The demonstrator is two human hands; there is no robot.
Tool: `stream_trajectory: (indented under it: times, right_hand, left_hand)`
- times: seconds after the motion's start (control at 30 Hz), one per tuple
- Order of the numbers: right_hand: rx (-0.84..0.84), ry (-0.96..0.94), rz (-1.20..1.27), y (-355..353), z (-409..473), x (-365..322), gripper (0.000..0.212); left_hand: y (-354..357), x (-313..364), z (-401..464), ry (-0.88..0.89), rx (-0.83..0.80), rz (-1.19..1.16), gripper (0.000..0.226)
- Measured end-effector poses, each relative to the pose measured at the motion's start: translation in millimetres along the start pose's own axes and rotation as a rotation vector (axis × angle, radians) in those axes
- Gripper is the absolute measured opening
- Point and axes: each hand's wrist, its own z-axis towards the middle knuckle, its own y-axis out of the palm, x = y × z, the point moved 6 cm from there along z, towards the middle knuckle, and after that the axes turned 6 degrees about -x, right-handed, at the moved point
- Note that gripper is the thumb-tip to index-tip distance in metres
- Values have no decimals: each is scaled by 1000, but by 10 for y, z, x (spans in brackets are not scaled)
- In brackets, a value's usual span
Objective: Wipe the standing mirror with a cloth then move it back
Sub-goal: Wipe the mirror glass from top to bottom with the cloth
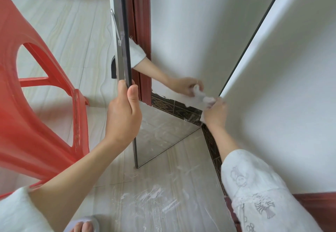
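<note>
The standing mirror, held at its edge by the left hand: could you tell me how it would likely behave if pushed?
The standing mirror looks tall and thin-edged, so it would probably tip rather than slide. Its large glass face is likely fragile. The left hand gripping its frame while the right hand wipes with the cloth suggests it needs steadying.

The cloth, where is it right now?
In the head view, the cloth is right of centre, bunched in the right hand against the mirror glass near its right edge, beside the white wall.

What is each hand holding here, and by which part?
The left hand grips the mirror by its left side edge. The right hand holds a bunched white cloth against the glass.
</note>
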Motion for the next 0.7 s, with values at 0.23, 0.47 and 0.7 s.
stream_trajectory:
  times: [0.23, 0.47, 0.7]
  right_hand:
    - [316, -107, 165, -561, 430, -480, 37]
    - [143, 28, 174, 191, -35, -77, 32]
    - [-285, 137, -151, 653, -344, 344, 32]
  left_hand:
    - [0, 1, 8, -16, 4, 11, 39]
    - [2, -22, 18, -1, 18, -17, 40]
    - [6, 13, 15, 24, 19, -30, 40]
